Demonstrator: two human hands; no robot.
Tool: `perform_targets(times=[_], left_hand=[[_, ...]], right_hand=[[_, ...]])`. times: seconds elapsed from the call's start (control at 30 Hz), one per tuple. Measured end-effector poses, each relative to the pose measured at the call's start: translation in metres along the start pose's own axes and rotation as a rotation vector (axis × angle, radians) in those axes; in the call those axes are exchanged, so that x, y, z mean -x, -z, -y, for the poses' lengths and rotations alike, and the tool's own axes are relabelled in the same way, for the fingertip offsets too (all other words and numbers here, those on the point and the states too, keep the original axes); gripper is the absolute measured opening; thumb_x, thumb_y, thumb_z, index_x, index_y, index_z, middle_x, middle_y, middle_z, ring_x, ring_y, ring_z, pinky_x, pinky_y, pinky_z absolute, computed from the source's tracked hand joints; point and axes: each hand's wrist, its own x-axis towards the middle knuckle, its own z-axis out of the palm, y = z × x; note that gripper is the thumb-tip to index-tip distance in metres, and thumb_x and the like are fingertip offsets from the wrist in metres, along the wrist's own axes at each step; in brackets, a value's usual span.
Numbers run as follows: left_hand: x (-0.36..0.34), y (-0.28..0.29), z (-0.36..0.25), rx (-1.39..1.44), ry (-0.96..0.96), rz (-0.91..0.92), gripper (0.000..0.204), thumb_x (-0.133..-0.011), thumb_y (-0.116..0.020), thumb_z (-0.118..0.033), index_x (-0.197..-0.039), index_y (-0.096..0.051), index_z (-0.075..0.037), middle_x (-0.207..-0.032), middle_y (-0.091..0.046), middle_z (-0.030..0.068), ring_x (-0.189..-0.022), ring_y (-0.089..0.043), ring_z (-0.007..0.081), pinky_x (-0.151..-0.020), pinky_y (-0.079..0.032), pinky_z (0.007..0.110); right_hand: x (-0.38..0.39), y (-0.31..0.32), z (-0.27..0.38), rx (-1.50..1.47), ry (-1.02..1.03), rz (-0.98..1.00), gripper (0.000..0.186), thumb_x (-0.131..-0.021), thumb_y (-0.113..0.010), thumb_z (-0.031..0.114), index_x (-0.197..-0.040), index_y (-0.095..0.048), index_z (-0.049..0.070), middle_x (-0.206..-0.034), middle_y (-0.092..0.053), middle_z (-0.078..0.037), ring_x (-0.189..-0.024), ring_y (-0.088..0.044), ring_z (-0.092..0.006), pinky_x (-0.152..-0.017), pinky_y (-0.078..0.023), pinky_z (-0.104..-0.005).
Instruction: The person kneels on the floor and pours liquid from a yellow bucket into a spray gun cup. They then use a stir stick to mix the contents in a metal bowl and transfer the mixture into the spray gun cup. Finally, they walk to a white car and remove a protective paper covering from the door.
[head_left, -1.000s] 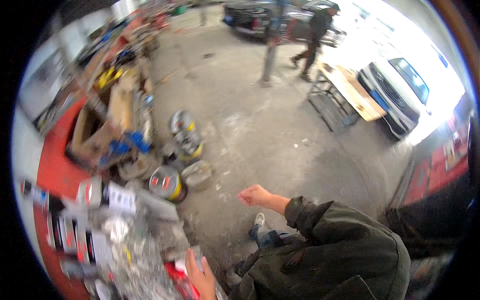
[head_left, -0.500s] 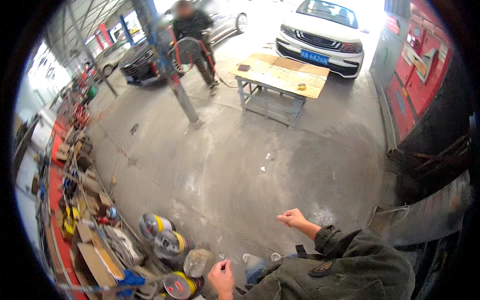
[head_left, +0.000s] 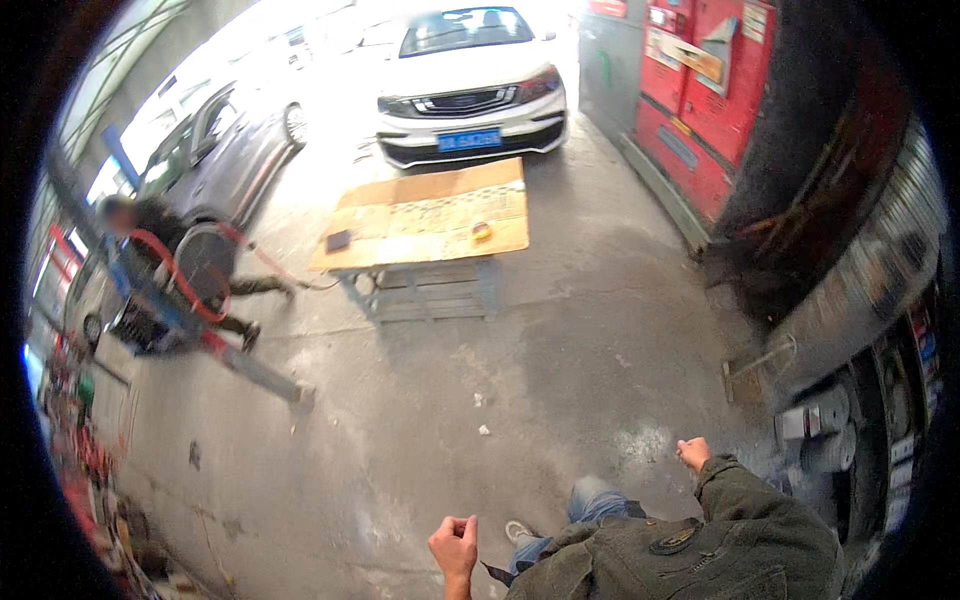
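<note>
My left hand [head_left: 454, 546] hangs in the air at the lower middle, its fingers curled in a loose fist with nothing showing in it. Farther right, my right hand [head_left: 692, 453] is held out over the concrete floor [head_left: 560, 400], also curled closed and seemingly bare. Neither hand touches anything. Dark jacket sleeves [head_left: 750, 500] cover my arms. Between the hands show my jeans [head_left: 597, 500] and one pale shoe [head_left: 518, 532]. Ahead stands a grey metal table [head_left: 430, 290] topped with flattened cardboard [head_left: 420, 220]. On it lie a yellow tape roll [head_left: 482, 231] and a small dark block [head_left: 339, 240].
A white car [head_left: 470, 90] stands behind the table. At the left, another person [head_left: 165, 235] is beside a post [head_left: 240, 365] with a red hose [head_left: 180, 275]. Red cabinets [head_left: 700, 130] line the right wall; a shelf with metal parts [head_left: 830, 430] is near my right.
My view has swung right, so the table and white car now sit farther left. The tins at lower left have left view, and shelving appears at right. Both hands remain closed.
</note>
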Motion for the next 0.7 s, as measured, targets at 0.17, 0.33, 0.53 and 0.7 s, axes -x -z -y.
perform_targets(times=[0.17, 0.33, 0.53, 0.7], left_hand=[[-0.156, -0.041, -0.043, -0.126, -0.125, 0.140, 0.033, -0.078, -0.075, -0.022, -0.059, -0.057, -0.003, -0.052, -0.058, 0.0088, -0.043, -0.051, 0.0185, -0.046, -0.041, 0.031], [-0.272, -0.158, -0.107, -0.104, -0.216, 0.198, 0.036, -0.078, -0.074, -0.027, -0.059, -0.056, -0.002, -0.052, -0.056, 0.0114, -0.043, -0.050, 0.0215, -0.046, -0.041, 0.034], [-0.352, -0.313, -0.214, -0.070, -0.241, 0.439, 0.036, -0.081, -0.072, -0.031, -0.064, -0.059, -0.003, -0.056, -0.057, 0.0148, -0.047, -0.054, 0.0275, -0.049, -0.042, 0.037], [-0.455, -0.418, -0.302, 0.171, -0.347, 0.458, 0.017, -0.086, -0.067, -0.022, -0.083, -0.066, -0.005, -0.061, -0.061, 0.0132, -0.052, -0.059, 0.0249, -0.051, -0.045, 0.034]], right_hand=[[0.003, -0.019, 0.015, -0.214, -0.179, -0.006, 0.034, -0.093, -0.058, 0.020, -0.068, -0.066, -0.002, -0.058, -0.059, -0.006, -0.048, -0.052, -0.0147, -0.043, -0.039, -0.0327], [-0.066, -0.036, 0.059, -0.244, -0.289, 0.306, 0.017, -0.089, -0.057, 0.005, -0.098, -0.070, 0.000, -0.072, -0.067, -0.010, -0.056, -0.059, -0.0145, -0.049, -0.046, -0.0296], [-0.212, 0.039, 0.206, -0.378, -0.088, 0.302, 0.027, -0.088, -0.050, 0.000, -0.110, -0.066, -0.001, -0.077, -0.068, -0.011, -0.061, -0.062, -0.0119, -0.054, -0.049, -0.0272], [-0.352, 0.138, 0.364, -0.234, 0.097, 0.073, 0.023, -0.086, -0.058, 0.008, -0.105, -0.069, 0.000, -0.073, -0.069, -0.007, -0.061, -0.063, -0.0104, -0.057, -0.050, -0.0273]])
